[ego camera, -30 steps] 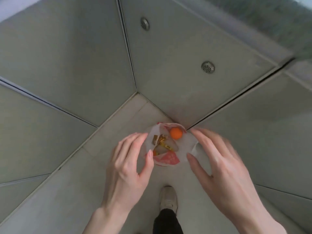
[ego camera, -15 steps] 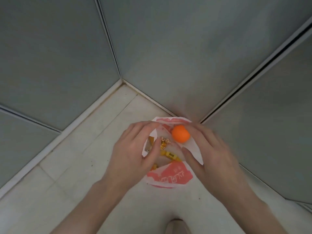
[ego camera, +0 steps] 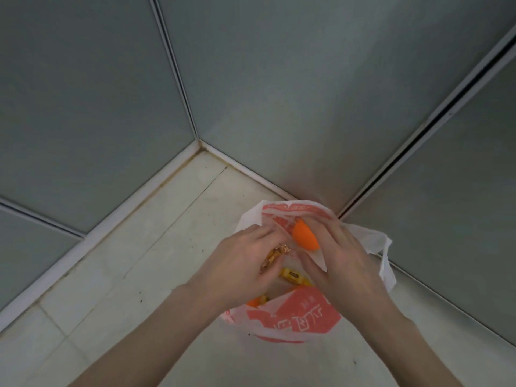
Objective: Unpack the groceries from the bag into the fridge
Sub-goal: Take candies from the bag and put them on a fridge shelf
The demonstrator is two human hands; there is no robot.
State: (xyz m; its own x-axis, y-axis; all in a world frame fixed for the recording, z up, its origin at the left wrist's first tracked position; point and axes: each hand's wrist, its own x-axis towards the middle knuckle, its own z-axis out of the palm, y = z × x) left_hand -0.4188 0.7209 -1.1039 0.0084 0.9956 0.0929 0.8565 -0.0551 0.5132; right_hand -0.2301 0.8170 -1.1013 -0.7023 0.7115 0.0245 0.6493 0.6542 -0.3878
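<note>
Fingers (ego camera: 261, 233) of my left hand (ego camera: 243, 263) are curled inside the mouth of a thin white plastic bag with red print (ego camera: 296, 319), pinching a sweet in a crinkled gold wrapper (ego camera: 275, 256). My right hand (ego camera: 343, 261) is in the bag too, its fingers bent round a smooth round orange fruit (ego camera: 305, 237), with the thumb below it against a fold of the white plastic. Between my two hands, lower in the bag, lies a small bar in a yellow wrapper (ego camera: 293, 276). Just under my left wrist another orange and yellow piece (ego camera: 258, 301) peeks out, too covered to tell what it is. The bag sits on a pale tiled floor (ego camera: 139, 275), pushed into a corner where tall matte grey panels (ego camera: 279, 79) meet. Its far rim touches the base of the panels, and one loose handle flops out to the right. Whether any of these panels is the fridge, I cannot tell.
</note>
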